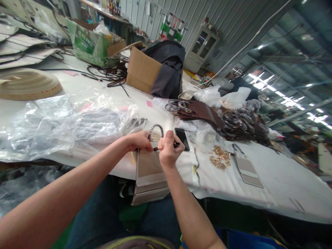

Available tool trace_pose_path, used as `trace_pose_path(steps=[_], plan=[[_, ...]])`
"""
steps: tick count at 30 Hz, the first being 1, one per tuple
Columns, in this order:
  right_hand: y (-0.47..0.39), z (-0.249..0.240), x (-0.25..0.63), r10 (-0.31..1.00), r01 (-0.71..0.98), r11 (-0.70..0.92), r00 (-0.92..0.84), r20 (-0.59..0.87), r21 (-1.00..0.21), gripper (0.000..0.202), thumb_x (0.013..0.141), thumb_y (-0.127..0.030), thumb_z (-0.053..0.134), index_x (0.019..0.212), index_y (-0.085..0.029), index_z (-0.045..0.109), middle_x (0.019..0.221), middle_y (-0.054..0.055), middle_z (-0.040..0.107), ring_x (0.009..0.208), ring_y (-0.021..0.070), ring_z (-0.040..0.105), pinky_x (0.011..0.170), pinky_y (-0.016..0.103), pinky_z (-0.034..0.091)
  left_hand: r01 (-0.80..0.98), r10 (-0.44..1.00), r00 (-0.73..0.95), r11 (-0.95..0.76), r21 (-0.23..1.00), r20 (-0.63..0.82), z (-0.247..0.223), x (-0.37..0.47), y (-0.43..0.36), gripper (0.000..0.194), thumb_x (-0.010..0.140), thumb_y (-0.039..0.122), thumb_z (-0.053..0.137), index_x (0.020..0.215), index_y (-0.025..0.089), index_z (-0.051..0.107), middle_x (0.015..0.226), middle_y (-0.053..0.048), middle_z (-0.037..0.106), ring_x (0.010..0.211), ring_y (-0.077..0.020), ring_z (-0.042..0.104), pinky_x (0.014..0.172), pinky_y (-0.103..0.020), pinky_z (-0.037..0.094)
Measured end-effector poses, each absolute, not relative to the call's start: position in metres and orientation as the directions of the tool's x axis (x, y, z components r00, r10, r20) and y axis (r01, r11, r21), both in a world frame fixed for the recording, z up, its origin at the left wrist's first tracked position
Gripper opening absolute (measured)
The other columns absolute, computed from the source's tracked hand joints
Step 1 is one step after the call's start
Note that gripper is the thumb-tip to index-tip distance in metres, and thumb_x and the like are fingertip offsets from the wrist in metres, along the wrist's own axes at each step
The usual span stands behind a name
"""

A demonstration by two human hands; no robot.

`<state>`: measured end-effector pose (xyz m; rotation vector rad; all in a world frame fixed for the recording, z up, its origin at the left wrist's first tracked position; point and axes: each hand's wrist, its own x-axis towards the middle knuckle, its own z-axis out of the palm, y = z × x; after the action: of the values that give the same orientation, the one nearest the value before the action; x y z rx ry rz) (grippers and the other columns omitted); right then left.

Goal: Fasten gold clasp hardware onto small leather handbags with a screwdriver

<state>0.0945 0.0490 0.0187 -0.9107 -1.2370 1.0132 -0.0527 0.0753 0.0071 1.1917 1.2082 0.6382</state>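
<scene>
Buckle [155, 131] half hidden behind fingers [145, 147]

A factory workshop for leather goods. The long white worktable [272, 173] carries heaps of brown buckled straps [199, 111], loose gold fittings [220, 158] near them, and a cardboard box [142, 70] behind. Beyond the table rise corrugated metal walls [220, 20] and a roof with strip lights.

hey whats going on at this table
A person seated at a white table works on a stack of grey belt straps that hangs over its edge. The left hand pinches the strap end by its metal D-shaped buckle, while the right hand grips a thin dark tool against it. A black phone, gold fittings and brown buckled straps lie nearby.
</scene>
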Motion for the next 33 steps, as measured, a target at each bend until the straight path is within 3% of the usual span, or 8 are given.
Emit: trace_pose_path(steps=[5,11,16,19,22,24,28,33], plan=[[0.083,0.051,0.144,0.991,-0.391,0.130,0.091,0.102,-0.911,0.083,0.084,-0.081,0.085,0.067,-0.027,0.025,0.054,-0.013,0.018,0.041,0.0048,0.017,0.036,0.023,0.018,0.227,0.846,0.363,0.326,0.918,-0.390,0.016,-0.059,0.071,0.035,0.052,0.028,0.084,0.083,0.014,0.080,0.079,-0.009,0.075,0.070,-0.0228,0.066,0.059,-0.029,0.049],[0.093,0.028,0.276,0.976,0.095,-0.216,0.059,-0.211,-0.972,0.077,0.076,-0.090,0.087,0.080,-0.025,0.046,0.063,-0.008,0.048,0.042,0.0034,0.026,0.035,0.018,0.017,0.204,0.831,0.404,0.326,0.923,-0.382,0.019,-0.063,0.072,0.030,0.056,0.029,0.086,0.081,0.013,0.082,0.080,-0.013,0.078,0.071,-0.0247,0.068,0.061,-0.031,0.051],[0.103,-0.009,0.331,0.944,0.491,-0.248,0.316,-0.095,-0.835,0.070,0.092,-0.097,0.055,0.088,-0.027,0.049,0.066,-0.002,0.056,0.048,0.0140,0.051,0.042,0.025,0.037,0.202,0.796,0.445,0.357,0.912,-0.410,0.015,-0.063,0.077,0.039,0.059,0.033,0.091,0.091,0.010,0.084,0.086,-0.015,0.081,0.075,-0.0275,0.071,0.064,-0.032,0.054],[0.109,-0.015,0.342,0.924,0.602,-0.250,0.382,-0.002,-0.759,0.058,0.096,-0.081,0.067,0.085,-0.025,0.058,0.079,0.011,0.069,0.085,0.0290,0.075,0.072,0.036,0.058,0.207,0.786,0.446,0.375,0.904,-0.428,0.012,-0.063,0.078,0.047,0.061,0.037,0.094,0.098,0.010,0.086,0.095,-0.017,0.085,0.083,-0.0317,0.076,0.069,-0.033,0.058],[0.100,-0.013,0.335,0.909,0.704,-0.200,0.392,0.138,-0.681,0.045,0.092,-0.063,0.082,0.094,-0.019,0.071,0.121,0.027,0.074,0.135,0.0439,0.065,0.110,0.048,0.052,0.193,0.799,0.441,0.362,0.912,-0.410,0.012,-0.065,0.076,0.055,0.062,0.043,0.100,0.104,0.011,0.086,0.105,-0.019,0.085,0.092,-0.0344,0.079,0.075,-0.036,0.063],[0.088,-0.010,0.320,0.901,0.765,-0.069,0.323,0.289,-0.640,0.045,0.097,-0.060,0.077,0.111,-0.017,0.076,0.138,0.028,0.069,0.144,0.0443,0.059,0.120,0.052,0.047,0.174,0.795,0.459,0.357,0.918,-0.396,0.013,-0.065,0.074,0.059,0.063,0.046,0.102,0.107,0.011,0.086,0.109,-0.020,0.085,0.095,-0.0344,0.080,0.078,-0.036,0.064],[0.071,-0.004,0.273,0.970,0.541,0.234,-0.069,0.235,-0.808,0.052,0.110,-0.065,0.061,0.130,-0.021,0.079,0.130,0.018,0.079,0.122,0.0331,0.073,0.111,0.047,0.057,0.138,0.781,0.494,0.363,0.922,-0.382,0.015,-0.065,0.073,0.061,0.066,0.047,0.104,0.110,0.010,0.086,0.109,-0.019,0.085,0.091,-0.0286,0.078,0.077,-0.033,0.062],[0.084,-0.004,0.237,0.906,0.224,0.179,-0.418,0.072,-0.958,0.057,0.103,-0.055,0.080,0.151,-0.024,0.073,0.155,0.013,0.073,0.140,0.0307,0.070,0.123,0.045,0.054,0.114,0.791,0.504,0.337,0.934,-0.347,0.012,-0.067,0.072,0.062,0.071,0.046,0.103,0.117,0.010,0.086,0.112,-0.018,0.085,0.090,-0.0268,0.078,0.079,-0.032,0.062]])
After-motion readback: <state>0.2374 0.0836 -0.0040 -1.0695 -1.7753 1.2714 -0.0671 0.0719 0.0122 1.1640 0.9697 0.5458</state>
